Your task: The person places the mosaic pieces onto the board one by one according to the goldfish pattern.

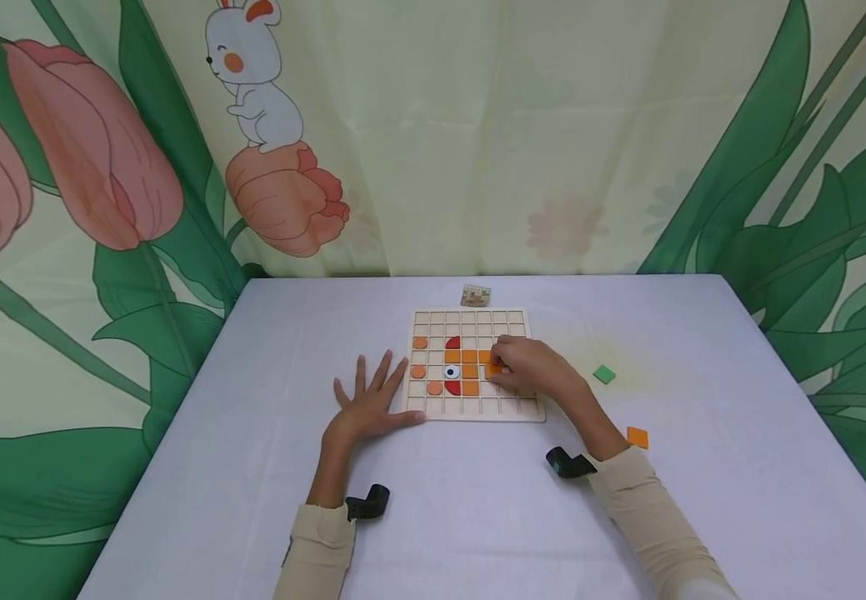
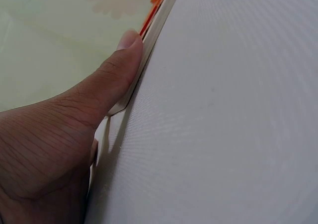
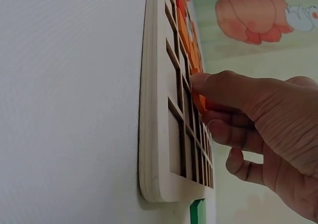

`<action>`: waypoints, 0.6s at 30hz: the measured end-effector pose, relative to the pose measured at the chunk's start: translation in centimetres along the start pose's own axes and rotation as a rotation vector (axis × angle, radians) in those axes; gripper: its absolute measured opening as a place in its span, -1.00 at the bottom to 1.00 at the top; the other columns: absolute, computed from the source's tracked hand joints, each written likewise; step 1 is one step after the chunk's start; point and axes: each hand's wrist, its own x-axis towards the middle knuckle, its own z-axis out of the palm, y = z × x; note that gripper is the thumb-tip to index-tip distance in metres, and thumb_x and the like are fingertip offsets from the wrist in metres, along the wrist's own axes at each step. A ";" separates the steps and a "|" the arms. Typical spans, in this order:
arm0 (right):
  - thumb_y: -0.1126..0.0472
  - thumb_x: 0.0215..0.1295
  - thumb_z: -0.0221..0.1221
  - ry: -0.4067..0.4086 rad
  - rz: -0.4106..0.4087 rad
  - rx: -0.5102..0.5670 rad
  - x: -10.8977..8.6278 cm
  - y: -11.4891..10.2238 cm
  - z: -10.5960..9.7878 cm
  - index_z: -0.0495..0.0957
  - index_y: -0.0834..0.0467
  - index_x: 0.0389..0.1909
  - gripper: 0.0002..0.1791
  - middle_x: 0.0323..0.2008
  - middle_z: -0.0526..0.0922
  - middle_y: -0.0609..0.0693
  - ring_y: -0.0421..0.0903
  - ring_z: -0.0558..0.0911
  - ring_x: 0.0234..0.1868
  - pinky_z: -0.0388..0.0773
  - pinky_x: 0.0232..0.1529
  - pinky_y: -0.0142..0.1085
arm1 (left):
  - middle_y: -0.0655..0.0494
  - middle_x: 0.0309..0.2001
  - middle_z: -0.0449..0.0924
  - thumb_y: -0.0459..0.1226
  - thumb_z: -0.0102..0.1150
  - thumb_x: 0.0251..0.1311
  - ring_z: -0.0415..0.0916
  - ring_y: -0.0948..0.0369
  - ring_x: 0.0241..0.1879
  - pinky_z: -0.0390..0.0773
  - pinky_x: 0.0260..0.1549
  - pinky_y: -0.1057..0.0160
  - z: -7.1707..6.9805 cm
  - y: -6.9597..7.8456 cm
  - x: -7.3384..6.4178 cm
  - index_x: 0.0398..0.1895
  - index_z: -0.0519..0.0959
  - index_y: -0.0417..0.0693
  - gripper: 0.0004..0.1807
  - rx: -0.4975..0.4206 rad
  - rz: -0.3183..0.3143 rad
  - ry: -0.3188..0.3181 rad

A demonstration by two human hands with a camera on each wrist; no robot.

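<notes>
A pale wooden grid board (image 1: 433,407) lies on the table, with orange square tiles (image 1: 469,357) and red quarter-round tiles (image 1: 453,342) in its middle cells. Among them is a round eye tile (image 1: 452,372), and several peach discs (image 1: 418,372) sit toward the left side. My left hand (image 1: 367,410) is spread flat at the board's left edge, its thumb (image 2: 124,55) resting on the front left corner. Over the right half of the grid, my right hand (image 1: 533,367) pinches an orange square tile (image 3: 199,101) between thumb and fingers, partly hidden by them.
A green tile (image 1: 604,374) lies on the white tablecloth right of the board. Nearer, beside the right sleeve, is a loose orange tile (image 1: 638,437). Behind the board sits a small patterned card (image 1: 475,295). A printed curtain (image 1: 478,167) hangs beyond the table's far edge.
</notes>
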 end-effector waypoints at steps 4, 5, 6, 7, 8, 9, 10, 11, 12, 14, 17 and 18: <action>0.08 0.23 0.32 -0.010 -0.006 -0.012 0.3 -0.4 0.1 0.63 0.19 -0.18 -0.73 -0.32 0.52 -0.05 -0.13 0.46 -0.36 0.48 -0.29 -0.33 | 0.11 0.61 -0.39 0.35 0.19 0.03 -0.67 -0.18 0.52 -0.50 0.25 -0.51 0.1 -0.1 0.2 0.58 -0.11 0.29 0.11 0.017 -0.006 -0.006; 0.08 0.23 0.32 -0.009 -0.006 -0.014 0.3 -0.4 0.1 0.62 0.18 -0.18 -0.73 -0.32 0.52 -0.05 -0.13 0.46 -0.36 0.48 -0.28 -0.32 | 0.11 0.61 -0.40 0.36 0.18 0.02 -0.67 -0.18 0.52 -0.50 0.25 -0.51 0.1 -0.1 0.2 0.58 -0.12 0.30 0.12 0.022 -0.007 -0.010; 0.09 0.24 0.32 -0.005 -0.008 -0.017 0.4 -0.5 0.2 0.63 0.18 -0.18 -0.74 -0.32 0.52 -0.05 -0.13 0.46 -0.35 0.48 -0.28 -0.32 | 0.12 0.61 -0.41 0.37 0.17 0.02 -0.68 -0.17 0.52 -0.50 0.25 -0.51 0.2 -0.1 0.2 0.58 -0.13 0.31 0.12 0.025 -0.008 -0.011; 0.09 0.24 0.31 -0.002 -0.010 -0.017 0.4 -0.5 0.2 0.62 0.18 -0.17 -0.74 -0.31 0.52 -0.05 -0.12 0.47 -0.35 0.49 -0.27 -0.31 | 0.12 0.61 -0.41 0.37 0.17 0.02 -0.68 -0.17 0.52 -0.50 0.25 -0.51 0.2 -0.2 0.2 0.58 -0.14 0.31 0.12 0.028 -0.007 -0.011; 0.10 0.24 0.31 0.000 -0.013 -0.017 0.4 -0.5 0.2 0.62 0.18 -0.17 -0.74 -0.30 0.52 -0.05 -0.12 0.47 -0.35 0.50 -0.26 -0.30 | 0.13 0.60 -0.42 0.38 0.17 0.02 -0.69 -0.17 0.52 -0.51 0.25 -0.51 0.2 -0.2 0.3 0.58 -0.14 0.32 0.12 0.029 -0.008 -0.012; 0.10 0.25 0.31 0.001 -0.015 -0.017 0.4 -0.5 0.2 0.63 0.18 -0.16 -0.74 -0.29 0.53 -0.04 -0.12 0.48 -0.34 0.51 -0.24 -0.29 | 0.14 0.60 -0.43 0.38 0.16 0.02 -0.70 -0.16 0.52 -0.52 0.25 -0.50 0.2 -0.2 0.3 0.57 -0.15 0.33 0.12 0.030 -0.010 -0.014; 0.10 0.25 0.31 0.001 -0.019 -0.016 0.4 -0.6 0.2 0.63 0.19 -0.15 -0.74 -0.28 0.54 -0.03 -0.12 0.49 -0.33 0.52 -0.23 -0.28 | 0.14 0.60 -0.42 0.38 0.17 0.02 -0.70 -0.16 0.52 -0.52 0.25 -0.51 0.2 -0.2 0.3 0.57 -0.15 0.32 0.12 0.027 -0.008 -0.011; 0.10 0.25 0.30 0.001 -0.017 -0.012 0.3 -0.6 0.1 0.63 0.19 -0.14 -0.74 -0.26 0.55 -0.03 -0.11 0.49 -0.32 0.53 -0.22 -0.27 | 0.13 0.60 -0.42 0.38 0.17 0.02 -0.70 -0.16 0.52 -0.52 0.25 -0.51 0.2 -0.2 0.3 0.57 -0.14 0.32 0.12 0.024 -0.006 -0.008; 0.10 0.26 0.30 -0.001 -0.015 -0.012 0.3 -0.6 0.1 0.63 0.18 -0.13 -0.73 -0.25 0.55 -0.03 -0.11 0.50 -0.32 0.54 -0.21 -0.27 | 0.13 0.60 -0.41 0.38 0.17 0.02 -0.69 -0.17 0.52 -0.52 0.25 -0.51 0.2 -0.2 0.3 0.57 -0.13 0.32 0.12 0.023 -0.005 -0.005; 0.09 0.26 0.30 -0.006 -0.008 -0.009 0.3 -0.6 0.1 0.64 0.17 -0.12 -0.73 -0.22 0.56 -0.02 -0.11 0.50 -0.31 0.54 -0.20 -0.27 | 0.13 0.60 -0.41 0.37 0.18 0.02 -0.69 -0.17 0.52 -0.52 0.25 -0.51 0.1 -0.2 0.2 0.57 -0.13 0.31 0.12 0.023 -0.005 -0.003; 0.07 0.27 0.30 -0.013 0.003 0.000 0.3 -0.7 0.1 0.64 0.17 -0.10 -0.71 -0.19 0.57 -0.02 -0.11 0.49 -0.30 0.53 -0.19 -0.28 | 0.12 0.61 -0.40 0.37 0.18 0.01 -0.68 -0.17 0.52 -0.52 0.25 -0.51 0.0 -0.1 0.2 0.57 -0.12 0.31 0.12 0.022 -0.006 0.000; 0.07 0.26 0.30 -0.014 0.003 0.003 0.3 -0.7 0.1 0.64 0.17 -0.09 -0.70 -0.18 0.57 -0.02 -0.11 0.49 -0.30 0.53 -0.20 -0.28 | 0.13 0.60 -0.41 0.37 0.18 0.01 -0.67 -0.17 0.52 -0.52 0.25 -0.51 0.0 -0.2 0.1 0.57 -0.12 0.31 0.12 0.024 -0.007 -0.001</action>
